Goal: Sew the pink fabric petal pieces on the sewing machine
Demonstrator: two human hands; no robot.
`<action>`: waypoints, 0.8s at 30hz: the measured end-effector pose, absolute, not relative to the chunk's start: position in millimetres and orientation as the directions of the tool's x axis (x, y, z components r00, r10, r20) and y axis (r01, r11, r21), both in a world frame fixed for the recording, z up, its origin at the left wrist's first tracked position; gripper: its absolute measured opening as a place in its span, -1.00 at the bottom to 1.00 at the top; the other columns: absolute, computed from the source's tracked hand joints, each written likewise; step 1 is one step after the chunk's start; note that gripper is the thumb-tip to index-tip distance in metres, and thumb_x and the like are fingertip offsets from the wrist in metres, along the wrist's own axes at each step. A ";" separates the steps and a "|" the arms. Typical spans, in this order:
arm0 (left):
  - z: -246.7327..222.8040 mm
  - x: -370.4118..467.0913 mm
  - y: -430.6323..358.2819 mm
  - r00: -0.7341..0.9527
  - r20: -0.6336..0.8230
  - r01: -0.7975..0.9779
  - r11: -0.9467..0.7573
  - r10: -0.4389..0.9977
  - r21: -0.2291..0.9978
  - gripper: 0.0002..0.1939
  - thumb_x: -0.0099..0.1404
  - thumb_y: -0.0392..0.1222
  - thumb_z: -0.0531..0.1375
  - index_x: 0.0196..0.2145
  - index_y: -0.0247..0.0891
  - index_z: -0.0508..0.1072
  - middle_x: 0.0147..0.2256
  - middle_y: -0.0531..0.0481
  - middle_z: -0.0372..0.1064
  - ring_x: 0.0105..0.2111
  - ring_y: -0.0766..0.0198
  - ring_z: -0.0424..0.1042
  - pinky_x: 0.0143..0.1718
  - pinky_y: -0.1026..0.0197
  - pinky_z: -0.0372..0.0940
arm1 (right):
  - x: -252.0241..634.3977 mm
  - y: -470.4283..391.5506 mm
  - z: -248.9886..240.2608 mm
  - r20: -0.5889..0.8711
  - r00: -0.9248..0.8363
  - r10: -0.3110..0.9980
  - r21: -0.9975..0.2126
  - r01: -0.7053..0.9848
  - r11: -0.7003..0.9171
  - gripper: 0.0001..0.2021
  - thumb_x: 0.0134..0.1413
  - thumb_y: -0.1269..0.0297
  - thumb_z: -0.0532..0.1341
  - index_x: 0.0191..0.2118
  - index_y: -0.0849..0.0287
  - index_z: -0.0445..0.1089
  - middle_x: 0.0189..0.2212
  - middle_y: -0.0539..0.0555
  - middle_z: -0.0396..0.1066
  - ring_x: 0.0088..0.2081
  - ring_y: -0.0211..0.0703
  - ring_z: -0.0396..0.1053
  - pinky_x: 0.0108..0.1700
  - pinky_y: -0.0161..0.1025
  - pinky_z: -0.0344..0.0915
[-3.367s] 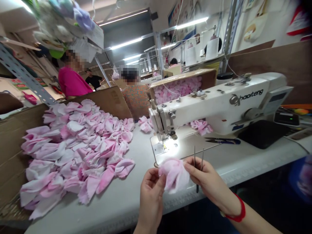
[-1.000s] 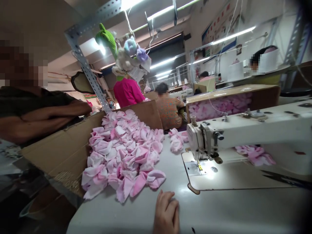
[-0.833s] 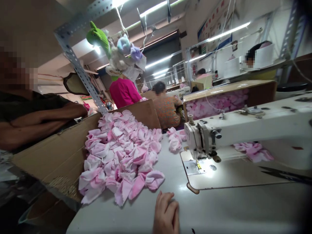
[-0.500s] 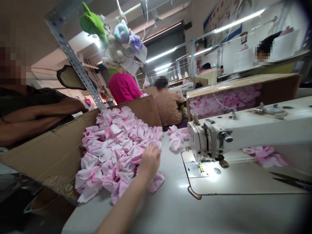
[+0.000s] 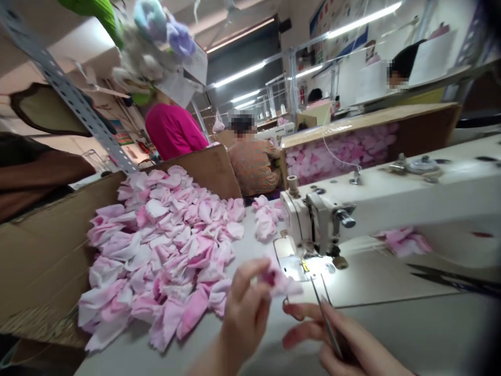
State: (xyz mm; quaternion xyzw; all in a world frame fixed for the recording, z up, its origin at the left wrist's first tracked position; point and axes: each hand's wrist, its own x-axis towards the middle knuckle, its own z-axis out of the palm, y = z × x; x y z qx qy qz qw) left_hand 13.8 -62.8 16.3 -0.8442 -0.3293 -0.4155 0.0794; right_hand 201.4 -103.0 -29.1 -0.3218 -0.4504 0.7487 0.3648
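My left hand point(image 5: 247, 308) pinches a small pink fabric piece point(image 5: 279, 279), blurred a little, in front of the sewing machine's needle plate point(image 5: 295, 267). In my right hand point(image 5: 336, 334) is a pair of tweezers point(image 5: 329, 318), its two tips apart and pointing toward the needle area. The tweezer tips are close to the fabric piece; whether they touch it I cannot tell. A large heap of pink and white fabric pieces point(image 5: 156, 250) lies to the left of my left hand. The white sewing machine point(image 5: 383, 198) stands on the right with its lamp lit.
Black scissors point(image 5: 450, 282) lie on the machine bed at right. Behind the needle area sit a few more pink pieces point(image 5: 266, 219). A cardboard box point(image 5: 50, 250) walls the heap. Plush toys point(image 5: 152, 47) hang above. Several people sit or stand beyond, one arm point(image 5: 39, 167) at far left.
My left hand has moved from the heap rightward toward the needle, now with a fabric piece. My right hand has come into view with tweezers. The view has shifted right.
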 end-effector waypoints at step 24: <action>-21.5 55.3 -95.1 0.018 0.481 0.505 -0.423 0.876 0.752 -0.80 0.17 -0.37 0.06 -0.23 -0.24 0.34 -0.34 -0.03 0.34 -0.33 0.27 0.35 -0.33 0.28 0.27 | 217.8 -94.7 -35.7 0.358 -0.100 0.928 -0.772 0.528 0.354 -0.76 -0.03 0.20 0.11 -0.20 0.15 0.23 -0.30 0.10 0.36 -0.47 -0.21 0.29 -0.47 -0.29 0.21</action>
